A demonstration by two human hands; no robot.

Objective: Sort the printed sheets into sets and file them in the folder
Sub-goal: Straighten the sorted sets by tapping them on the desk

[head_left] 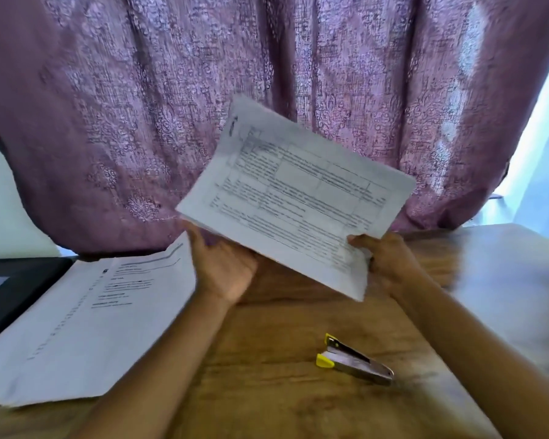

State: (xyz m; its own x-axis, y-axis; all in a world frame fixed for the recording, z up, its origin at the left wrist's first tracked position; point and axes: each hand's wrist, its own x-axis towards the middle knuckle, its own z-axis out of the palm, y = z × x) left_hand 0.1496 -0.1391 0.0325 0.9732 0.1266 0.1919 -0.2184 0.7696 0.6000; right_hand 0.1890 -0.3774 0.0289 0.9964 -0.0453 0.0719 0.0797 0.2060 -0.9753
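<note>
I hold a set of printed sheets (pixel 298 191) in the air above the wooden table (pixel 282 391), tilted, with a table of text facing me. My left hand (pixel 222 267) supports its lower left corner from underneath, fingers up behind the paper. My right hand (pixel 390 264) pinches the lower right edge, thumb on the front. A larger pile of printed sheets (pixel 86 324) lies flat on the table at the left. No folder can be told apart for sure.
A small metal stapler with yellow ends (pixel 352 361) lies on the table below my right hand. A dark flat object (pixel 10 289) sits under the pile at the far left. A purple patterned curtain (pixel 267 74) hangs behind the table.
</note>
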